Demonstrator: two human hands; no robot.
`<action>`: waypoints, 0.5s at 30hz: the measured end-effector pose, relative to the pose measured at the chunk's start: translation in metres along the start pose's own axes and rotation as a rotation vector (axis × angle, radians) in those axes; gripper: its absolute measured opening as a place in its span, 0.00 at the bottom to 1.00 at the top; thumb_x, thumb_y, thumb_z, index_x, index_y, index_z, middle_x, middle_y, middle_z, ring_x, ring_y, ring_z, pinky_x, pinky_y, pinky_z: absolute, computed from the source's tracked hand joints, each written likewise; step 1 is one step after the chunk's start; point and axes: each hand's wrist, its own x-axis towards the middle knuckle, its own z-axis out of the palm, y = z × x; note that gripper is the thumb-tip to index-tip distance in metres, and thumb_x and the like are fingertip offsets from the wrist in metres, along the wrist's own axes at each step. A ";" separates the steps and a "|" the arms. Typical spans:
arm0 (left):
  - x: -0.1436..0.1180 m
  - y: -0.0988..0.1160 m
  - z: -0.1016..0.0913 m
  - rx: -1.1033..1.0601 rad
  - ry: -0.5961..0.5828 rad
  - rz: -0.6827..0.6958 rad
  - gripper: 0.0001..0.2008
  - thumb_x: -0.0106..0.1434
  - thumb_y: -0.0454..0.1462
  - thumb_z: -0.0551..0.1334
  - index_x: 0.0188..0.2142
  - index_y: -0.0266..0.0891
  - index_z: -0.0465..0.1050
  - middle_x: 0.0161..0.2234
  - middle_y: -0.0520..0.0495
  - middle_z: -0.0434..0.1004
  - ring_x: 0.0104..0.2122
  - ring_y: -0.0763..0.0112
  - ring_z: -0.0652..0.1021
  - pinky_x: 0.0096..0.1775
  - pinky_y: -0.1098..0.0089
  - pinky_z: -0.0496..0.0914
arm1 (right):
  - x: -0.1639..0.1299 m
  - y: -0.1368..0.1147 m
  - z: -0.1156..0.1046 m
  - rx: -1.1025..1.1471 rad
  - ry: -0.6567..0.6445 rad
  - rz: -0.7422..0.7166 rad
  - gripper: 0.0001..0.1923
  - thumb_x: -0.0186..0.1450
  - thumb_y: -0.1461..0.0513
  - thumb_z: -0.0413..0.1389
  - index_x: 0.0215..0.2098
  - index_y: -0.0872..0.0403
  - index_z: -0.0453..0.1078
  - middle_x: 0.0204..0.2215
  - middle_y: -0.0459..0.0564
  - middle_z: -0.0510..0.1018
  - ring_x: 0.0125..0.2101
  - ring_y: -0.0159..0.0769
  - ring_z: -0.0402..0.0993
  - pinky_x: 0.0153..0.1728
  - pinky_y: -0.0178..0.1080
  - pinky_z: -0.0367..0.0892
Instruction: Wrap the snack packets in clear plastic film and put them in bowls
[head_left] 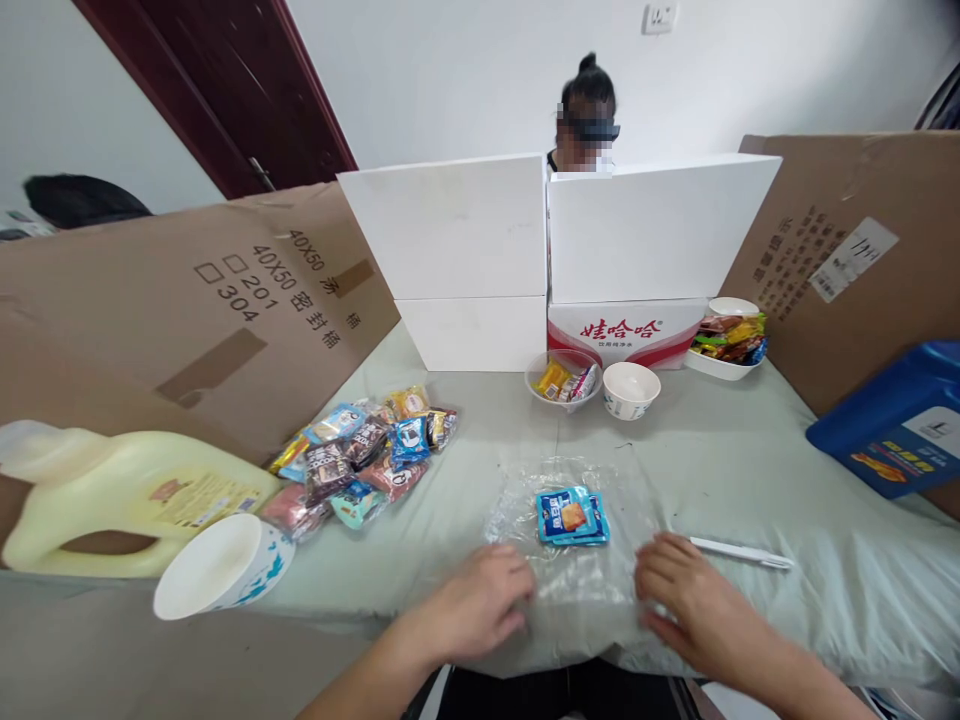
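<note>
Head view: my tabletop (750, 470) carries a clear bag (570, 560) lying flat at its near edge, a blue packet (572, 516) inside it. My left hand (480, 603) and right hand (686, 592) press palm-down on the bag's near corners, fingers curled, gripping nothing. A pen (739, 552) lies just beside my right hand.

White walls (465, 70), dark red door (225, 90) at left, wall socket (658, 17) high up; table under pale green cloth (750, 470); even light.
</note>
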 end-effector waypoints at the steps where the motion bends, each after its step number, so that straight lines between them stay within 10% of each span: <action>1: -0.007 0.004 -0.002 -0.075 -0.118 0.000 0.06 0.58 0.34 0.65 0.36 0.42 0.74 0.33 0.51 0.78 0.36 0.65 0.76 0.40 0.68 0.69 | -0.007 -0.004 -0.002 0.019 -0.095 0.039 0.06 0.64 0.58 0.57 0.31 0.51 0.69 0.31 0.47 0.76 0.37 0.40 0.72 0.44 0.44 0.63; 3: -0.010 0.009 -0.006 -0.185 -0.181 -0.023 0.06 0.59 0.35 0.65 0.38 0.43 0.74 0.34 0.53 0.78 0.36 0.68 0.77 0.39 0.71 0.69 | -0.013 -0.009 -0.007 0.048 -0.166 0.117 0.10 0.64 0.54 0.56 0.32 0.51 0.70 0.29 0.47 0.76 0.32 0.39 0.72 0.37 0.41 0.64; 9: 0.058 0.008 0.010 -0.035 0.292 -0.248 0.10 0.63 0.32 0.59 0.44 0.41 0.72 0.44 0.45 0.75 0.45 0.61 0.73 0.47 0.61 0.68 | 0.039 0.002 0.007 0.091 0.099 0.221 0.15 0.70 0.63 0.43 0.45 0.51 0.70 0.37 0.51 0.78 0.37 0.36 0.74 0.37 0.38 0.67; 15: 0.096 -0.002 0.051 0.143 0.204 -0.174 0.32 0.54 0.44 0.70 0.57 0.41 0.63 0.55 0.41 0.68 0.53 0.50 0.68 0.54 0.50 0.63 | 0.073 0.050 0.072 -0.005 0.300 0.146 0.25 0.61 0.73 0.46 0.54 0.55 0.68 0.52 0.56 0.74 0.54 0.40 0.67 0.55 0.48 0.63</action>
